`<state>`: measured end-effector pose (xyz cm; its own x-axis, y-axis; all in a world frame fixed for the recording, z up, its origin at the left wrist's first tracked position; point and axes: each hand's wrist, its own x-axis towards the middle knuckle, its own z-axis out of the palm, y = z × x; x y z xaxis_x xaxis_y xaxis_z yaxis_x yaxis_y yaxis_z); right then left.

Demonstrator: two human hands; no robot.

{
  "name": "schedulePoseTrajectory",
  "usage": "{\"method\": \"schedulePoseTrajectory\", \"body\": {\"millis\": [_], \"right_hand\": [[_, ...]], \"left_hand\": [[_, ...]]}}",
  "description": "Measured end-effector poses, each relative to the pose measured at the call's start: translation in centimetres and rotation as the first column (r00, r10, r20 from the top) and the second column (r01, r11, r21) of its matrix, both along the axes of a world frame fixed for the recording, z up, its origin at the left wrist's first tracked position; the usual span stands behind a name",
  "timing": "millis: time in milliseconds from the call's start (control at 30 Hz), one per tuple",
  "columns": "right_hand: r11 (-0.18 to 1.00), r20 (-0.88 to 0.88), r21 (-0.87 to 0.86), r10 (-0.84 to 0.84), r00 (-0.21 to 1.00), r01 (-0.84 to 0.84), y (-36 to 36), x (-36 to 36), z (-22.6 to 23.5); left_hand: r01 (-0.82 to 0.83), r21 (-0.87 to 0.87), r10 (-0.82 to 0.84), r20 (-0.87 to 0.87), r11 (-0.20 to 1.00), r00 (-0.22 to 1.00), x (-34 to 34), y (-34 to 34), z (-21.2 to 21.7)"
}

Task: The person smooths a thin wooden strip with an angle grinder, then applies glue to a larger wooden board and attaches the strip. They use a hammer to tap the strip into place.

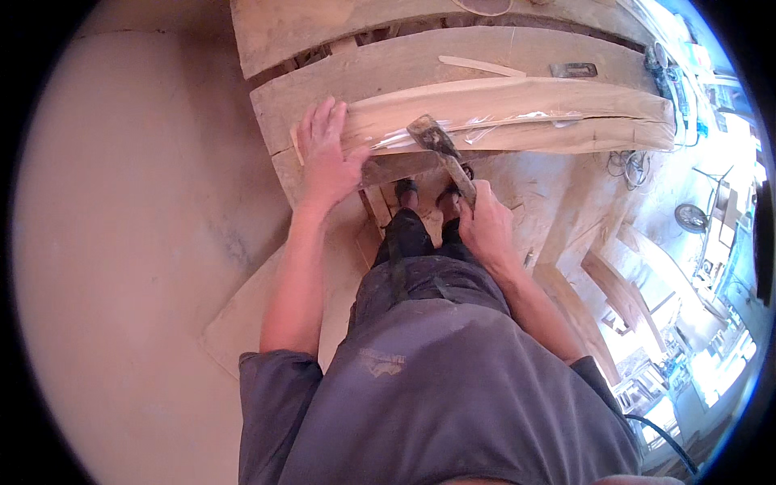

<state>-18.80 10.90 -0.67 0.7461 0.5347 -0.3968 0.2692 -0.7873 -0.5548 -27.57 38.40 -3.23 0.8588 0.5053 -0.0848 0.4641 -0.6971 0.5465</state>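
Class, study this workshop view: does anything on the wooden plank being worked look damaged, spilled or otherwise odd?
Yes. The plank has a long crack along its face, smeared with pale glossy material. The right hand holds a putty knife at it; the left hand presses the plank's end. A loose wood sliver lies behind.

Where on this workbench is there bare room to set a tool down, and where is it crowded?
Free: the back plank, bare between the thin wood strip and its left end. Crowded: the front plank, where the left hand presses, the right hand holds a scraper, and clear film lies.
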Motion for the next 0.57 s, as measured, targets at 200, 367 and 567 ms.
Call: {"method": "schedulePoseTrajectory", "body": {"millis": [200, 367, 567], "right_hand": [[0.997, 0.077, -0.032, 0.069, 0.995, -0.066, 1.2, -0.6, -1.3], [0.994, 0.030, -0.042, 0.107, 0.994, -0.106, 1.5, -0.6, 0.0], [0.978, 0.010, -0.097, 0.185, 0.983, -0.183, 3.6, -0.6, -0.9]], "left_hand": [[0.005, -0.081, 0.005, 0.113, 0.997, 0.994, -1.2, 1.4, -1.0], [0.008, -0.091, 0.003, 0.124, 0.996, 0.992, -1.5, 1.9, -1.0], [0.047, -0.084, -0.034, 0.145, 0.995, 0.989, -1.6, 2.2, -1.1]]}}
